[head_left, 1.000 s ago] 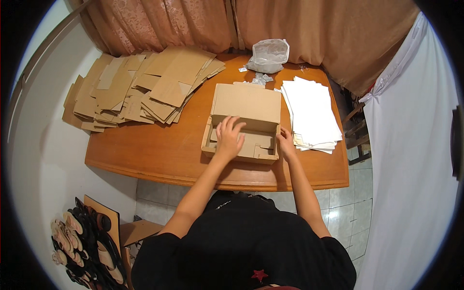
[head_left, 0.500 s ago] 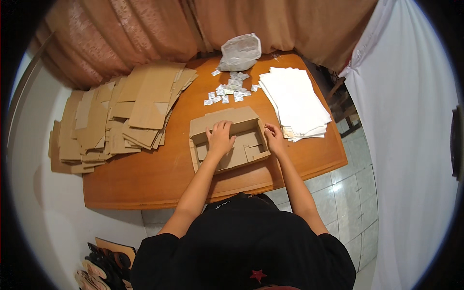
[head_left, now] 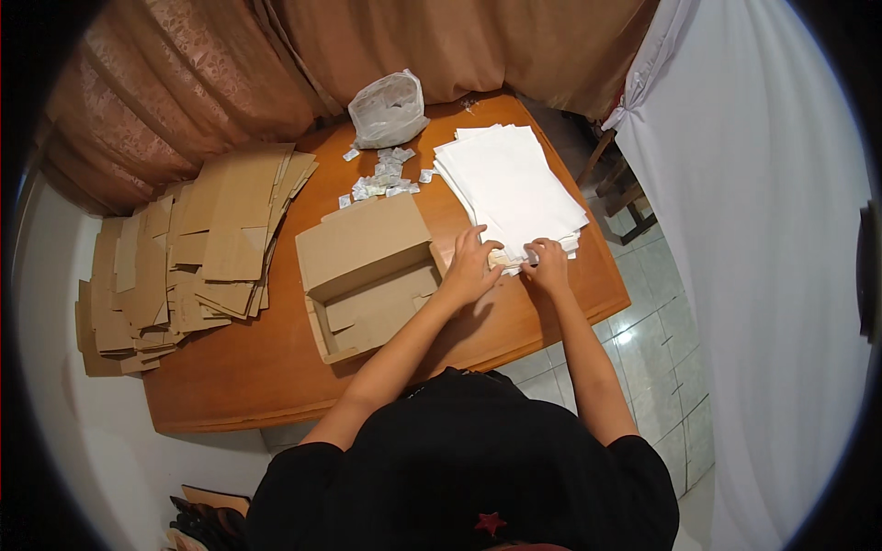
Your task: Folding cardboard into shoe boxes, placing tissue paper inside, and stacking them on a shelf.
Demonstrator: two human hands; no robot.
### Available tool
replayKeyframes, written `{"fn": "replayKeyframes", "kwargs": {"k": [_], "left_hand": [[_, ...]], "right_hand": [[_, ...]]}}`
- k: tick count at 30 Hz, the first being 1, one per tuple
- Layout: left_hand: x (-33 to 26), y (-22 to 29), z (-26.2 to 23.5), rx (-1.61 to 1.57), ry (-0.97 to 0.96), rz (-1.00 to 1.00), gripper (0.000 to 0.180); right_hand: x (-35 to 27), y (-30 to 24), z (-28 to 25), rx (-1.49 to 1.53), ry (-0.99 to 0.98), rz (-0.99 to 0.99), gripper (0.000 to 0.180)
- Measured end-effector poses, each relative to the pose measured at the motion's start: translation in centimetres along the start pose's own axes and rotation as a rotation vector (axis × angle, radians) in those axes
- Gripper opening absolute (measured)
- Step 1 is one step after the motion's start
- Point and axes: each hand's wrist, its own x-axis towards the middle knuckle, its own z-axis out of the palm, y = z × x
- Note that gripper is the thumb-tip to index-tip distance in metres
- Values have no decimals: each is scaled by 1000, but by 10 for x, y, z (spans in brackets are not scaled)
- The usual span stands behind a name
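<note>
The fingers (head_left: 480, 246) of the left hand (head_left: 470, 266) are spread and bent down on the near corner of the stack of white paper sheets (head_left: 510, 184). The fingers of the right hand (head_left: 548, 264) are curled close together, and they seem to pinch the edge of the top sheets at that same corner, though the grip is too small to see well. Both hands touch the stack, and they sit just beside each other.

The stack lies at about twelve o'clock from the fingers. Its long side runs away from the person, toward the brown curtain (head_left: 211, 83). The right hand is a bit nearer the corner.

At nine o'clock from the left hand sits the open brown cardboard box (head_left: 367, 271), just beside it on the round wooden tabletop (head_left: 239, 376). Farther that way is a pile of flat brown cardboard pieces (head_left: 184, 248). At about eleven o'clock lie small white packets (head_left: 381, 174) and a clear plastic bag (head_left: 388, 110).
</note>
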Motion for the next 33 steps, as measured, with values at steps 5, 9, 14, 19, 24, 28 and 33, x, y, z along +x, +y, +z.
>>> {"fn": "replayKeyframes", "kwargs": {"k": [5, 9, 14, 19, 24, 28, 33], "left_hand": [[15, 0, 30, -23, -112, -251, 34], [22, -6, 43, 55, -65, -285, 36], [42, -25, 58, -521, -108, -832, 49], [68, -29, 50, -973, 37, -1225, 68], [64, -64, 25, -506, -35, -965, 36], [54, -43, -4, -279, 124, -861, 24], [7, -25, -71, -516, 289, -770, 27]], "right_hand": [[8, 7, 7, 14, 130, -96, 11], [10, 9, 9, 81, 161, -109, 6], [20, -9, -10, 192, 289, -107, 7], [12, -50, -45, 325, 327, -284, 6], [-7, -91, -61, 400, 278, -426, 8], [-13, -116, -64, 434, 183, -476, 9], [-8, -152, -69, 610, 75, -448, 13]]}}
